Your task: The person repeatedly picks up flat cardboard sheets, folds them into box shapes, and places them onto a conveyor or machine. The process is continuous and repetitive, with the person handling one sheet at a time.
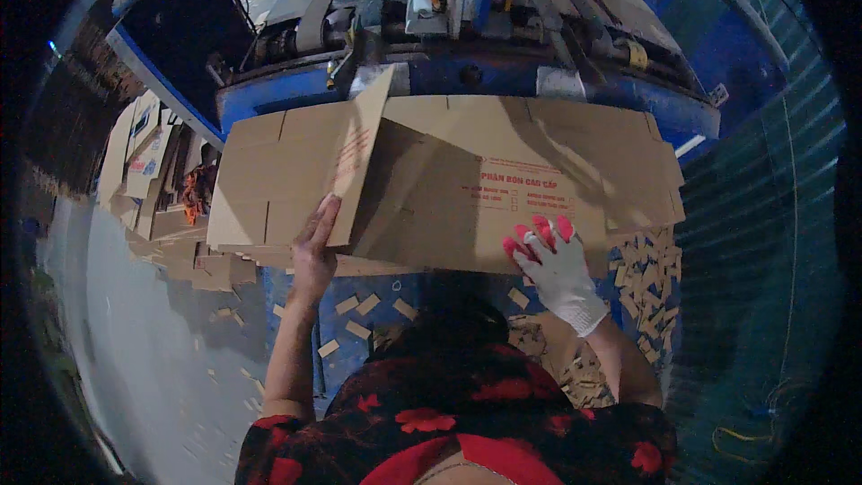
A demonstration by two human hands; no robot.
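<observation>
A flat cardboard box blank (431,207) with red print lies in front of me, by the blue machine. My bare left hand (314,238) grips the lower edge of a raised cardboard flap (359,162), which stands up at a tilt and casts a shadow on the sheet to its right. My right hand (558,274) wears a white glove with red fingertips. Its fingers are spread and rest on the near right part of the blank, below the printing. More cardboard (256,184) extends to the left, under or beside the flap.
Behind the cardboard stands a blue machine (467,76) with rollers and belts. Stacked cardboard sheets (148,171) are at the left. Small cardboard scraps (646,287) are heaped at the right, and several lie on the blue surface (386,287) near me. A corrugated wall (763,242) runs along the right.
</observation>
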